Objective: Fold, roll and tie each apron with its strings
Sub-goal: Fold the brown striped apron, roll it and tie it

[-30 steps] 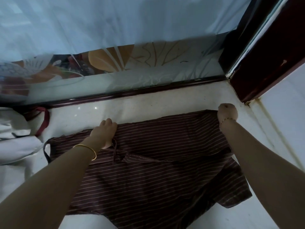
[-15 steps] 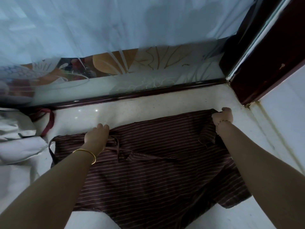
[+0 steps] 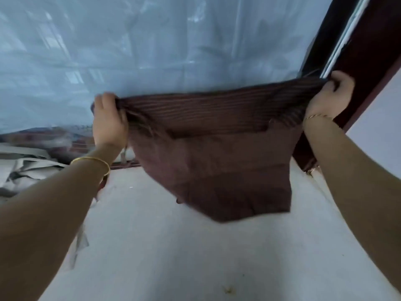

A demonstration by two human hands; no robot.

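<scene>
Apron (image 3: 217,153) now lifted off floor (image 3: 195,257); left hand (image 3: 108,120) & right hand (image 3: 329,94) grip top corners.

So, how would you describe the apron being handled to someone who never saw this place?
Find the pale blue curtain across the back. In front of it, the left hand and right hand grip the top edge of a dark brown striped apron. Unlike the pale grey cloths heaped at far left, it hangs in mid-air.
</scene>
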